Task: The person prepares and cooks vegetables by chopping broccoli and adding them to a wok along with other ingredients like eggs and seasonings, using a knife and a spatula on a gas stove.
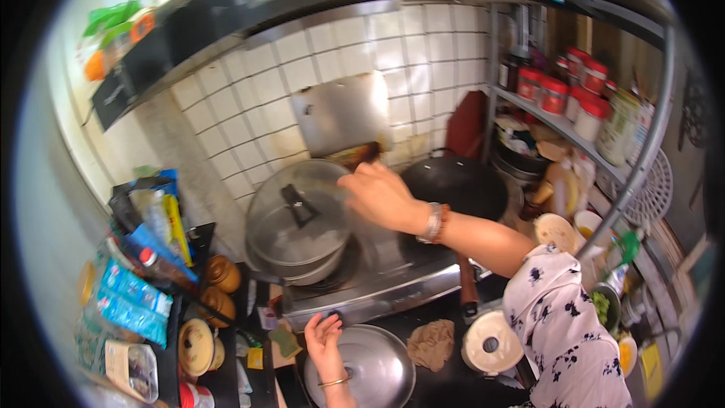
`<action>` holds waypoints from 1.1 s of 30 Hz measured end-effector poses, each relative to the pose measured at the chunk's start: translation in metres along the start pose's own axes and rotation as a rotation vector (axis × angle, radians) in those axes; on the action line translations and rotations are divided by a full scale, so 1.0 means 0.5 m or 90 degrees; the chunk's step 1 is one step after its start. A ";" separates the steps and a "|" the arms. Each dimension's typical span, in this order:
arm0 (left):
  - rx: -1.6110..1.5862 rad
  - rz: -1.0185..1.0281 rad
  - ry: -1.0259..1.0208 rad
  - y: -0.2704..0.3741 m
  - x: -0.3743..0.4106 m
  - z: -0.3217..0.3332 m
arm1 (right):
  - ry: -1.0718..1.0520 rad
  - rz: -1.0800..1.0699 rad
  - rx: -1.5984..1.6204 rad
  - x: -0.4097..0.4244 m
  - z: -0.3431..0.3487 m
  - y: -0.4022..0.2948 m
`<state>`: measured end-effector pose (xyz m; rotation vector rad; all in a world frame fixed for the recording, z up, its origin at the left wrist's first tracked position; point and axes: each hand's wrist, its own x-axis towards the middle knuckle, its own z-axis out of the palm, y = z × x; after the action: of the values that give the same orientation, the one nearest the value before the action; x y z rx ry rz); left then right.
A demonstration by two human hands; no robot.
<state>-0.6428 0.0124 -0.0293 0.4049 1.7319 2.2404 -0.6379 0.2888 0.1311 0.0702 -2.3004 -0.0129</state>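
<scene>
My right hand [380, 197] reaches over the gas stove [374, 300], between a pot with a glass lid [300, 212] and a black wok [453, 187]. Its fingers are bent and blurred near the glass lid's right rim; whether they hold anything cannot be told. The glass lid has an upright black handle [298, 207]. My left hand [324, 331] is raised palm up with loosely curled, parted fingers and nothing in it, above a round metal lid [379, 365], by the stove's front edge. A crumpled brown cloth [431, 343] lies right of that lid.
A range hood [226, 22] spans overhead. Metal shelving [566, 124] with red-lidded jars stands at the right, above bowls. Brown jars [218, 303], a blue packet [133, 300] and a green sponge [285, 341] lie left. The wok's handle [468, 286] juts over the stove front.
</scene>
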 end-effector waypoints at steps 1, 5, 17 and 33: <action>-0.006 -0.024 -0.029 -0.021 -0.014 0.011 | -0.030 -0.008 -0.068 -0.040 -0.077 0.012; -0.003 -0.098 -0.195 -0.127 -0.076 0.060 | 0.025 0.141 -0.014 -0.246 -0.270 0.072; -0.259 -0.481 -0.448 -0.123 -0.069 0.368 | -0.329 0.566 -0.096 -0.774 -0.034 0.054; -0.088 -0.410 -0.421 -0.097 -0.107 0.384 | -0.369 0.657 -0.136 -0.734 0.066 0.069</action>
<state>-0.5170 0.1745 -0.0324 0.4157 1.1349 1.5155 -0.4195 0.3431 -0.1630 -1.3734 -2.6029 0.2800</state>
